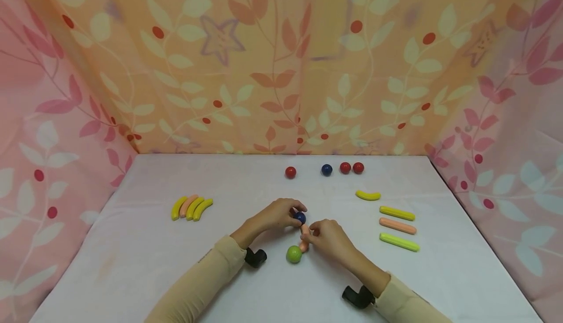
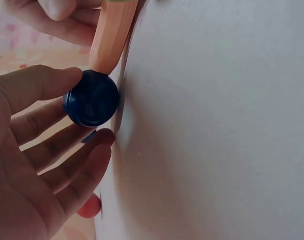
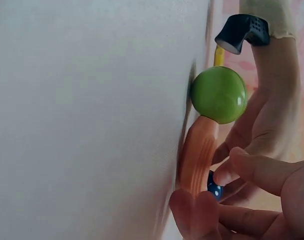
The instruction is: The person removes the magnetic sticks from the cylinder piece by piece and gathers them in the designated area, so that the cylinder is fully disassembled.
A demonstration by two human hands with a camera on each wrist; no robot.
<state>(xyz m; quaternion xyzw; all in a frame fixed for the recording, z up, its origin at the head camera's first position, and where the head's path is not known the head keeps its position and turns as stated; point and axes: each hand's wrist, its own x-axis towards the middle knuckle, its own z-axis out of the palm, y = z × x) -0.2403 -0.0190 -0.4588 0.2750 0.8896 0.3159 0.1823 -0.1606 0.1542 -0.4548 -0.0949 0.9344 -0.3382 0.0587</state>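
Note:
A dark blue ball (image 1: 300, 217) sits between the thumb and fingers of my left hand (image 1: 278, 214), which pinches it. In the left wrist view, that blue ball (image 2: 93, 99) meets the end of a ridged orange curved stick (image 2: 112, 37). My right hand (image 1: 332, 240) holds the orange curved stick (image 1: 304, 246) from the right, its fingertips (image 3: 180, 207) covering the stick's lower end in the right wrist view. At the stick's other end, a green ball (image 3: 219, 95) touches it. All three pieces form a line on the white table (image 1: 264, 298).
Back along the table lie a red ball (image 1: 291, 172), another blue ball (image 1: 327, 170) and two red balls (image 1: 352, 168). Several curved sticks (image 1: 191, 208) are grouped at left. To the right are a yellow curved stick (image 1: 368, 195) and three straight sticks (image 1: 398, 226). Patterned cloth walls surround the table.

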